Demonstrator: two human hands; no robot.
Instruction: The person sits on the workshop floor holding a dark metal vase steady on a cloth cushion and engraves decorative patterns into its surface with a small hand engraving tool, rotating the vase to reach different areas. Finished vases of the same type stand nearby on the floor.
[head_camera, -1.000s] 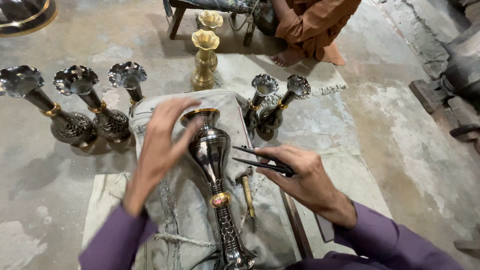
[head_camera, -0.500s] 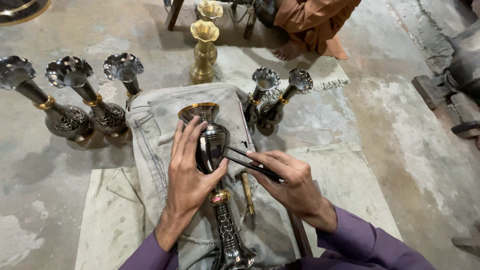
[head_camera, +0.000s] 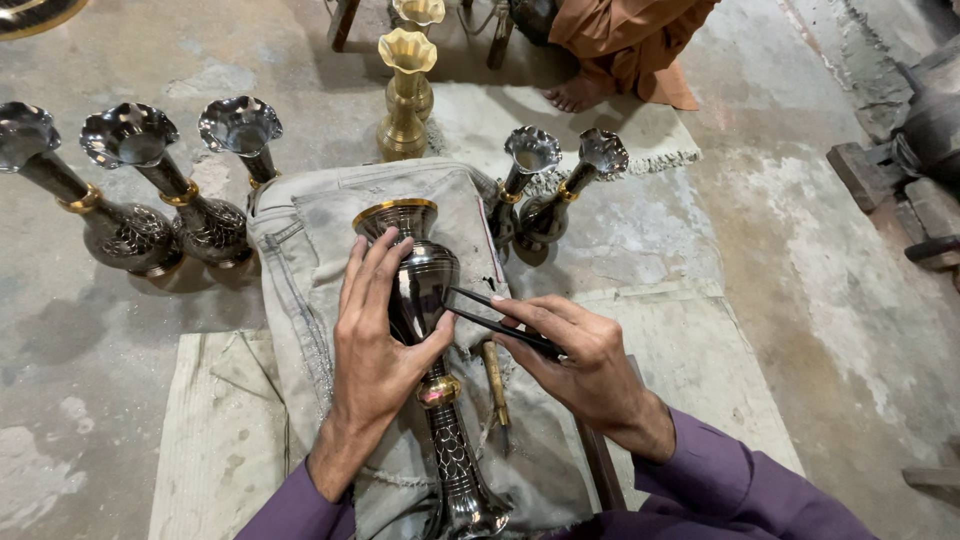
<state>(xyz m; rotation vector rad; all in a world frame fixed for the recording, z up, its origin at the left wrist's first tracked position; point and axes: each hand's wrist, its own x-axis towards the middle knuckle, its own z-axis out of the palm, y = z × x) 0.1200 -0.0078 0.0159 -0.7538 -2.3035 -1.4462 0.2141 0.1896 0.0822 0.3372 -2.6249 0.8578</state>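
A dark metal vase with brass bands lies on a grey cloth pad in front of me, its mouth pointing away. My left hand rests over the vase's belly, fingers spread along it. My right hand grips a thin black compass-like tool whose two legs point left, with the tips at the vase's belly. A small brass-handled hammer lies on the cloth between my hands.
Three dark fluted vases stand at the left, two smaller dark ones behind the cloth, and two brass vases farther back. Another person's foot and orange garment sit at the top. Wooden blocks lie at the right.
My left hand came down from above the vase's mouth and now lies along its belly. The tool's tips moved up to the vase.
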